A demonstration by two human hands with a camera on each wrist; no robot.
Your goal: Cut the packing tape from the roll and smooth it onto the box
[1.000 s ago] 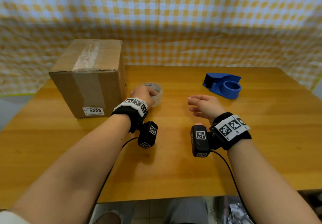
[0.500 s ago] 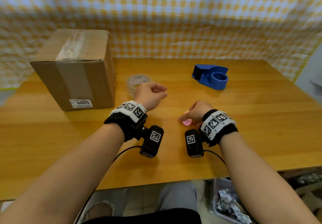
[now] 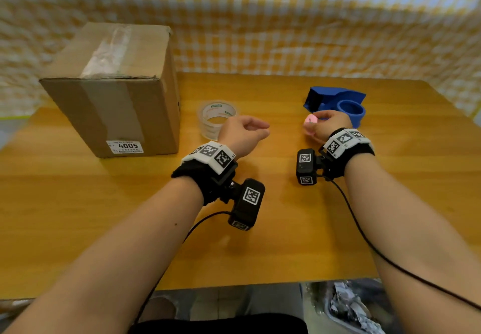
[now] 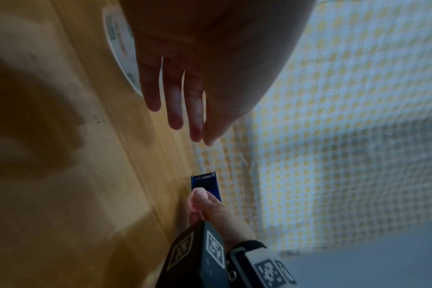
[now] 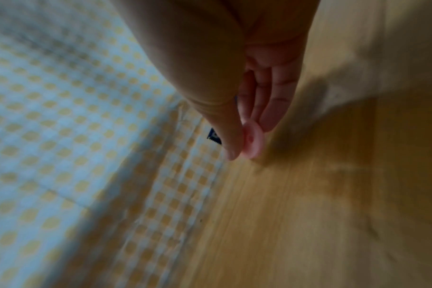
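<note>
A taped cardboard box (image 3: 109, 86) stands at the table's back left. Just right of it lies a clear tape roll (image 3: 217, 120), its edge also showing in the left wrist view (image 4: 119, 44). My left hand (image 3: 260, 129) hovers beside the roll with relaxed fingers (image 4: 175, 117) and holds nothing. My right hand (image 3: 312, 125) pinches a small round pink cutter (image 3: 309, 123) between thumb and fingers (image 5: 269, 109), in front of the blue tape dispenser (image 3: 335, 102). The pink cutter (image 5: 253, 140) is held above the table.
The wooden table (image 3: 338, 229) is backed by a yellow-checked cloth (image 3: 286, 21). The dispenser's toothed blade (image 4: 206, 173) points up. A bin of crumpled scraps (image 3: 346, 307) sits below the table's front edge on the right.
My left hand let go of the tape roll and drew away to the right. My right hand picked the pink cutter off the table and raised it toward the dispenser.
</note>
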